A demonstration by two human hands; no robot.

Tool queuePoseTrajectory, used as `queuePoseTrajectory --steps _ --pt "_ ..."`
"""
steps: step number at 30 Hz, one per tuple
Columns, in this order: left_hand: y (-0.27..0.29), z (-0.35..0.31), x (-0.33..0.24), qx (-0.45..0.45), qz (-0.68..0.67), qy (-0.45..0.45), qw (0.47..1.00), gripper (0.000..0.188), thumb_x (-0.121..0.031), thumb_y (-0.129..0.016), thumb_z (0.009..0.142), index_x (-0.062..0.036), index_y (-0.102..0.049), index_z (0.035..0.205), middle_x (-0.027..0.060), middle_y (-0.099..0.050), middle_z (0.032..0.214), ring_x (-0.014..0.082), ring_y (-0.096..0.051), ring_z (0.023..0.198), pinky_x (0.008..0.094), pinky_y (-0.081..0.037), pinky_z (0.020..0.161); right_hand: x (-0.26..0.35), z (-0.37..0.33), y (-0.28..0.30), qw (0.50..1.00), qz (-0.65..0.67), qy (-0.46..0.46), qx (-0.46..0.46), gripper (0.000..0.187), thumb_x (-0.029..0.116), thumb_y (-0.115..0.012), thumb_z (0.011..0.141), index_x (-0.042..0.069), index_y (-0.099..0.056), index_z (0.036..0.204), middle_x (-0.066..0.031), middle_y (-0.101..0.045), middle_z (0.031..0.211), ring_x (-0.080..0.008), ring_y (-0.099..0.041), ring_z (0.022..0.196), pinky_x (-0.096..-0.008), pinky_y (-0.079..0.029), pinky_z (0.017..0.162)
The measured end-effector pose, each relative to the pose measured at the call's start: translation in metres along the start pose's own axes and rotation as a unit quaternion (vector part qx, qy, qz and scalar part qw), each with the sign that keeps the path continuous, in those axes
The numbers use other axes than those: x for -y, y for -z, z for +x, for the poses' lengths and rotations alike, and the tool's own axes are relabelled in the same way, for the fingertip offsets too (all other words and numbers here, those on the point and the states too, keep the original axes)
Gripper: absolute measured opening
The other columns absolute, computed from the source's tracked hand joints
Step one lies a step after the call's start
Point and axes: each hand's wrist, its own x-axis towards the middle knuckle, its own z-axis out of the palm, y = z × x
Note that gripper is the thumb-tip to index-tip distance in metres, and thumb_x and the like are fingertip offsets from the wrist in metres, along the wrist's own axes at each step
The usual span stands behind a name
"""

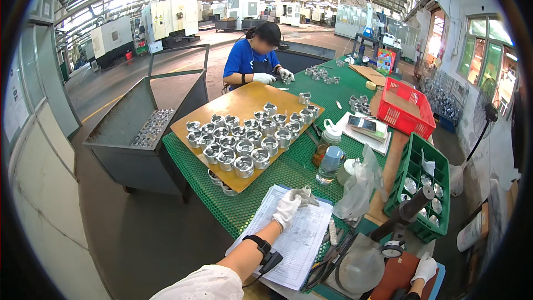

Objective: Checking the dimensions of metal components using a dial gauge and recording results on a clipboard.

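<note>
My left hand (287, 211), in a white glove, is closed on a crumpled grey cloth (303, 195) over printed paper sheets (280, 244). My right hand (426, 270), also gloved, lies at the lower right on a reddish-brown board (395, 279), its fingers stretched out and holding nothing visible. Between the hands stands a gauge stand with a round base (361, 265) and a dial gauge (392, 249). Beyond the sheets, several silvery pistons (244, 165) stand in rows on a yellow-brown board (261, 97), with a few more pistons (228, 190) under its near edge.
A green mesh mat (300, 169) covers the table. Bottles (331, 162) and a plastic bag (358, 191) stand near its right side, beside a green crate (444, 166) and red crate (408, 100). A metal cart (133, 155) is left. Opposite, a co-worker (250, 61) handles a part.
</note>
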Motion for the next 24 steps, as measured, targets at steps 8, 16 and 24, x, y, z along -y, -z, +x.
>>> queuePoseTrajectory --steps 8,16,24 --pt "0.000 -0.005 -0.009 -0.008 -0.019 0.019 1.000 0.021 -0.006 -0.044 0.096 -0.0004 -0.049 0.116 0.0106 -0.060 0.102 0.0197 -0.065 0.087 0.0306 -0.055 0.076 0.005 -0.001 -0.001 1.000 -0.020 0.015 -0.005 0.048 0.040 -0.046 0.091 0.001 -0.071 0.078 -0.0206 -0.066 0.079 -0.0370 -0.064 0.078 -0.0445 -0.048 0.072" --pt "-0.002 -0.004 -0.010 -0.008 -0.018 0.011 1.000 0.021 -0.008 -0.044 0.096 0.0027 -0.051 0.112 0.0141 -0.062 0.102 0.0229 -0.066 0.086 0.0341 -0.056 0.077 -0.003 0.001 -0.015 0.999 -0.012 -0.007 -0.041 0.050 0.039 -0.043 0.091 0.003 -0.072 0.073 -0.0187 -0.067 0.074 -0.0362 -0.062 0.078 -0.0449 -0.047 0.078" --pt "-0.003 -0.005 -0.010 -0.009 -0.030 0.002 1.000 0.021 -0.008 -0.043 0.096 0.0033 -0.050 0.113 0.0147 -0.062 0.103 0.0228 -0.065 0.086 0.0343 -0.056 0.078 -0.003 0.004 -0.014 1.000 0.003 -0.021 -0.019 0.049 0.040 -0.044 0.091 0.003 -0.072 0.076 -0.0185 -0.067 0.077 -0.0360 -0.061 0.082 -0.0439 -0.046 0.081"
